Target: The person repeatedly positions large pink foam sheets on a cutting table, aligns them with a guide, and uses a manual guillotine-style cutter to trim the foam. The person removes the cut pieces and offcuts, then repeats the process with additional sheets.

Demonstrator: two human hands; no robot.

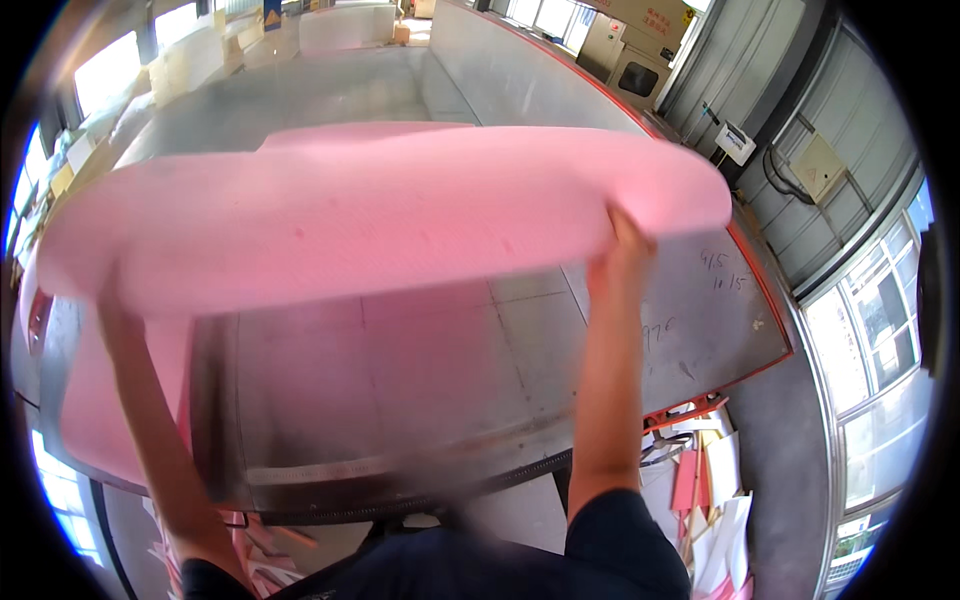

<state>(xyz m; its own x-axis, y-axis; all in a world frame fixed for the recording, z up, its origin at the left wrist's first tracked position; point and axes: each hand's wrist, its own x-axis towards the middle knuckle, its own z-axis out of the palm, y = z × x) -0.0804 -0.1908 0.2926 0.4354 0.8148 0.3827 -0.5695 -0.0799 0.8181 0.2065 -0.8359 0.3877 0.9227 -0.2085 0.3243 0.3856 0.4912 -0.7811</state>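
A long, thick pink foam sheet point(400, 220) with rounded ends spans the view, raised over the metal worktable point(700, 310) and blurred by motion. My right hand point(627, 238) is closed on its near edge toward the right end, thumb on the face toward me. At the left end my left hand point(118, 295) grips the same edge; blur and the foam hide most of its fingers. Behind the sheet's far edge shows a strip of another pink piece point(370, 130). Below my left forearm, more pink foam point(125, 390) lies at the table's left side.
A red-edged grey panel point(540, 65) runs along the far right of the table. Foam offcuts point(710, 510) are heaped on the floor at lower right, others point(270, 560) at lower left. A beige machine point(635, 60) stands at the back right. A metal strip point(315, 470) lies along the near edge.
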